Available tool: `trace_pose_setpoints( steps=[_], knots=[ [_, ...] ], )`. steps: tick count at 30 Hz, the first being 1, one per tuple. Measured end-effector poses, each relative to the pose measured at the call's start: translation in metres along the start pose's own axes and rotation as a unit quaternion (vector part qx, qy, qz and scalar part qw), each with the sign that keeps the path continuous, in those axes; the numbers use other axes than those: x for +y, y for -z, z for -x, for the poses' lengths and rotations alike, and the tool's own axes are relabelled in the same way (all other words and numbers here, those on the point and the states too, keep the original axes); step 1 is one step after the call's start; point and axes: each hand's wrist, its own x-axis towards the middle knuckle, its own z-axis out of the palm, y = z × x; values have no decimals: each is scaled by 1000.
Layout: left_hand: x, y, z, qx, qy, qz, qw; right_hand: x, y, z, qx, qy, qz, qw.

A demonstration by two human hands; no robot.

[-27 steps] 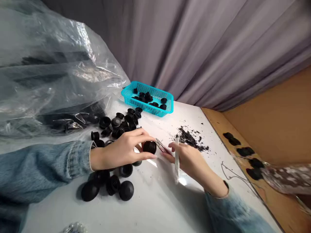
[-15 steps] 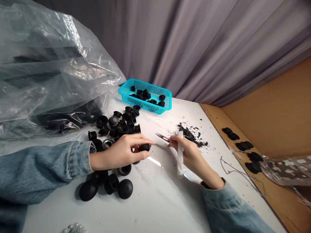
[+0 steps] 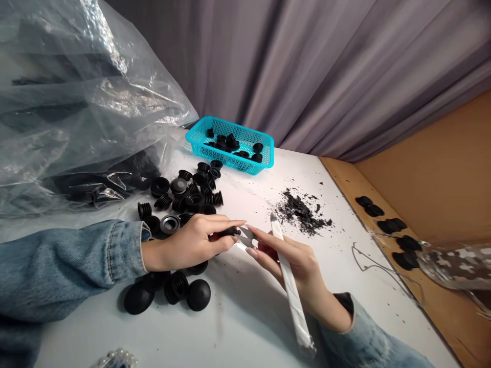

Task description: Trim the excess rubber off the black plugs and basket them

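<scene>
My left hand point(image 3: 192, 240) is closed around a black ribbed rubber plug point(image 3: 227, 232), pinching it between thumb and fingers. Metal tweezers point(image 3: 247, 238) sit in my right hand point(image 3: 293, 258), their tips at the plug's right side; whether they grip it is hard to see. A tool wrapped in white point(image 3: 291, 294), with a grey pointed end, also lies across the right hand between the fingers. Around and beyond my left hand are several more black ribbed plugs point(image 3: 194, 202). Some lie nearer me, including one with its smooth domed top point(image 3: 198, 295) showing.
A turquoise basket point(image 3: 230, 162) holding black plugs stands at the back. Black scraps point(image 3: 303, 209) are heaped right of centre. A large clear plastic bag point(image 3: 95, 112) fills the left. Flat black pieces point(image 3: 391, 225) lie on the wooden strip at right, near a bent wire point(image 3: 362, 266).
My right hand has moved left, bringing the tweezers up to the plug. The white-wrapped tool has swung into fuller view. My left hand stays closed on the plug.
</scene>
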Motion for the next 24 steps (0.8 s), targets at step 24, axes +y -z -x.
trace_pose_setpoints(
  steps=[24],
  knots=[
    [-5, -3, 2, -22, 40, 26, 999, -9, -10, 9, 17, 3, 34, 999]
  ],
)
